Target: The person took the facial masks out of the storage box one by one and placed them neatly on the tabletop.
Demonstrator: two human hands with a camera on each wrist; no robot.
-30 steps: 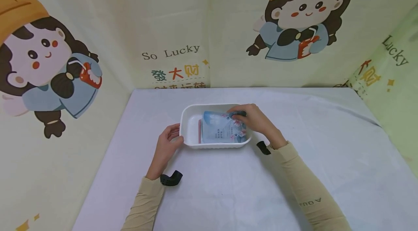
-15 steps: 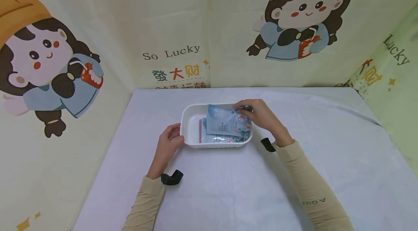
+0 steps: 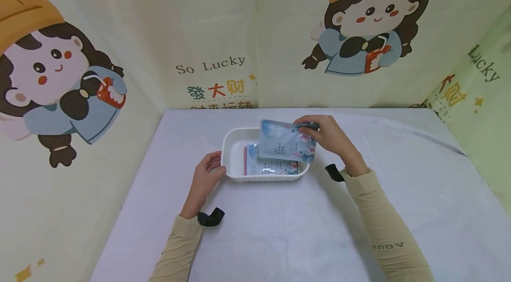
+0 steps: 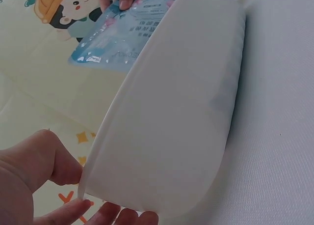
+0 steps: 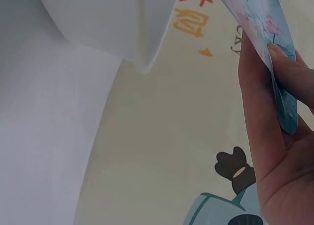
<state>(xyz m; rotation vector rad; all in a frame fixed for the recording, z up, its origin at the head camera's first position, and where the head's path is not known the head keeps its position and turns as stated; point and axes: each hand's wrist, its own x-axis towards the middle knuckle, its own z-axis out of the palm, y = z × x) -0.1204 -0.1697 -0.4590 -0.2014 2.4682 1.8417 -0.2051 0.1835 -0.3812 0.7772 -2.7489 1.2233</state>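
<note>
A white plastic basin (image 3: 234, 164) stands on the table. My left hand (image 3: 205, 178) holds its left end, thumb at the rim and fingers against the end wall, as the left wrist view shows. My right hand (image 3: 325, 133) pinches a blue flower-printed sachet (image 3: 281, 140) by its far right corner, above the basin's right part. The right wrist view shows the thumb (image 5: 289, 70) on the sachet's printed face. Another blue sachet (image 3: 265, 167) lies flat inside the basin, partly covered by the held one. A thin pink edge (image 3: 245, 160) shows at its left.
A white cloth covers the table (image 3: 263, 233). Behind it hangs a cream curtain (image 3: 279, 29) with cartoon figures and lettering. Black wrist mounts sit by the left cuff (image 3: 211, 217) and the right cuff (image 3: 334, 173).
My right hand has lifted the upper sachet from inside the basin, moving up and to the right, which uncovers the sachet beneath. My left hand has stayed at the basin's left end.
</note>
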